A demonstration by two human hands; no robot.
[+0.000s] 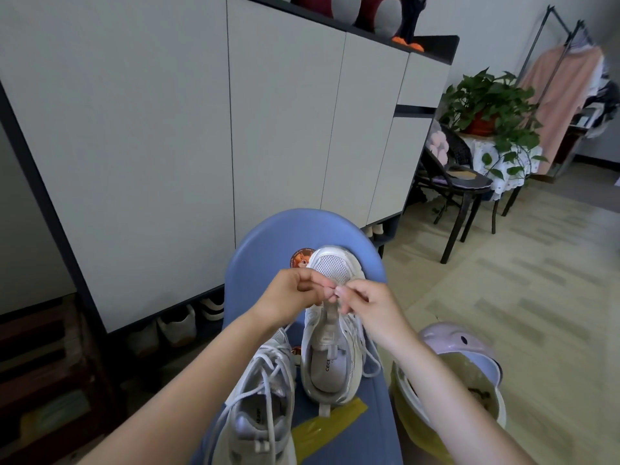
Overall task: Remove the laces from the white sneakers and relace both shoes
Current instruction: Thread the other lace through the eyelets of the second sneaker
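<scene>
Only the one head view here, looking down at a blue chair (268,236) with both white sneakers parked on the seat. The far sneaker (332,333) sat toe pointing away, heel toward the camera, and you could see right down into the insole. The near sneaker (258,407) lay left of it and closer, kind of tilted, with its own lace (255,370) looping loosely across the top.

Both hands met just above the toe end of the far sneaker's lacing area. The left hand (295,290) had its fingers curled in, thumb and fingertips pinched together on a bit of the white lace (370,360), as far as I could tell. The right hand (365,303) was doing the same from the other side, fingers tucked in tight and pinching at the same spot, so the two sets of fingertips were basically touching. The exact bit of lace between them was too small and blurry to make out. The rest of that lace trailed down the right side of the shoe onto the seat.

A strip of yellow tape (332,424) was stuck on the seat near the far sneaker's heel. Right of the chair, a purple bin (453,344) stood on the floor. Behind the chair was a big white cabinet (167,129) with shoes under it, and far right a potted plant (493,109).
</scene>
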